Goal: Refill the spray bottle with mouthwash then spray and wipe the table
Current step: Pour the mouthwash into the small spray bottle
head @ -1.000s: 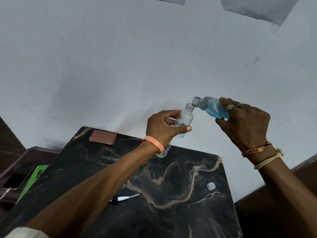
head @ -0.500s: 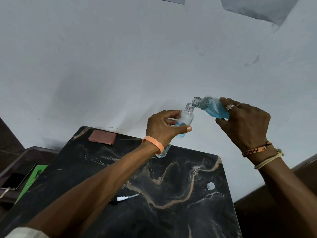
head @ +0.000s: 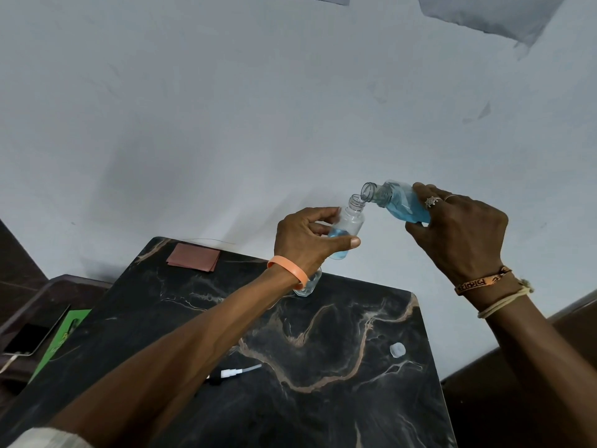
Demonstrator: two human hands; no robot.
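In the left hand [head: 310, 237], gripped, the spray bottle [head: 350, 221] is partly blue; the right hand [head: 462, 234] grips the tilted mouthwash bottle [head: 397, 202], mouth at its neck. Refilling looks midway. Beside the left forearm the spray head [head: 232, 373] lies on the surface [head: 323, 399]; recapping, spraying, wiping are left.

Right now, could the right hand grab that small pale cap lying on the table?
Probably not yet: the right hand grips the tilted mouthwash bottle over the spray bottle. The cap lies uncovered on the table, nothing in between; once freed, likely yes.
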